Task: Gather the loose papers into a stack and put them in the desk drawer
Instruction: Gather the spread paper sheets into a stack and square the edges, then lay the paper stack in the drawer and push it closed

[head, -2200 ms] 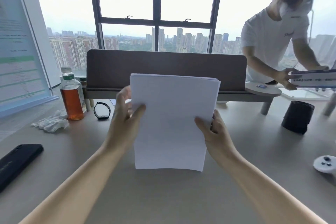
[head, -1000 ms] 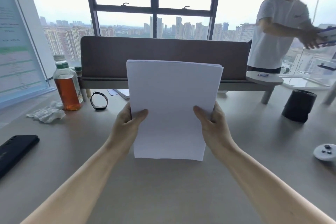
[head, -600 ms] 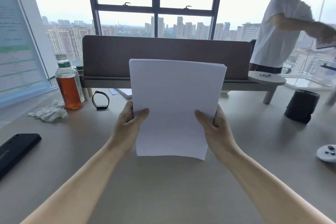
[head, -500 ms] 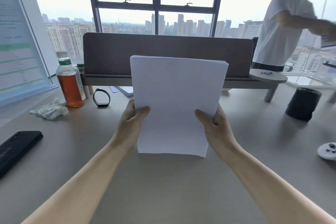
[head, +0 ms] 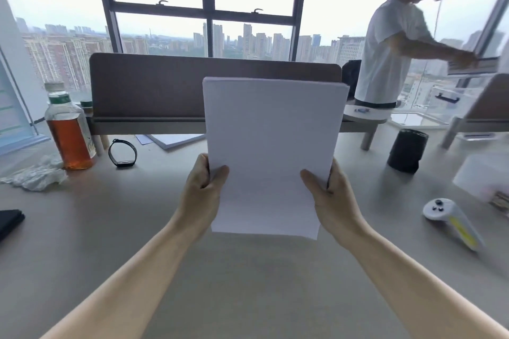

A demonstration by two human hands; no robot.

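Observation:
A stack of white papers [head: 271,146] stands upright above the middle of the grey desk [head: 248,283], its lower edge just off the surface. My left hand [head: 202,195] grips the stack's lower left side, thumb across the front. My right hand [head: 329,201] grips the lower right side the same way. More white sheets [head: 176,140] lie flat under the brown divider panel [head: 192,85] at the back. No drawer is in view.
A bottle of amber drink [head: 68,129], a black wristband [head: 122,153] and crumpled plastic [head: 35,173] sit at the left. A black phone [head: 9,221] lies at the left edge. At the right are a black cylinder [head: 406,150] and a white controller [head: 451,220]. A person [head: 391,47] stands back right.
The stack has risen slightly off the desk and stays upright in both hands. My view has shifted right, bringing the controller further in. The person at the back has turned to the right.

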